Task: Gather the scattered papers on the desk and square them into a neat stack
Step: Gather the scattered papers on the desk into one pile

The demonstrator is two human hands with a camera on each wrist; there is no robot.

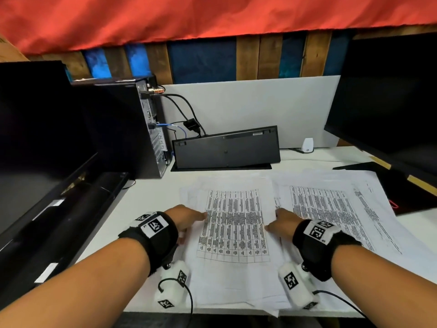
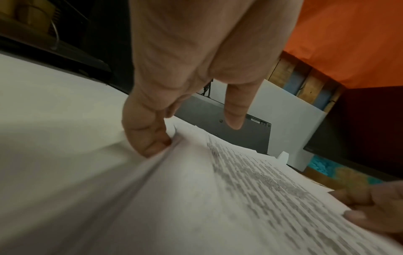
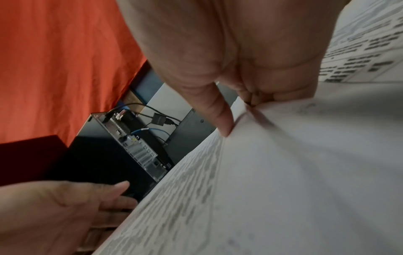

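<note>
A stack of printed sheets [image 1: 234, 228] with tables on them lies in the middle of the white desk [image 1: 146, 204]. More loose sheets [image 1: 331, 209] spread out to its right, overlapping one another. My left hand [image 1: 196, 221] holds the stack's left edge. In the left wrist view its fingers [image 2: 150, 141] curl under the lifted edge and the thumb [image 2: 234, 117] hovers above the sheets. My right hand [image 1: 274, 221] grips the right edge. There the thumb [image 3: 222, 124] presses on top while the fingers [image 3: 272, 89] curl beneath. The stack [image 2: 218, 198] bows up slightly between both hands.
A black keyboard [image 1: 225, 150] stands on edge behind the papers, against a white partition [image 1: 260, 102]. A computer tower [image 1: 123, 129] with cables and a dark monitor [image 1: 40, 138] fill the left. Another monitor [image 1: 390, 102] and a black item [image 1: 406, 192] are at right.
</note>
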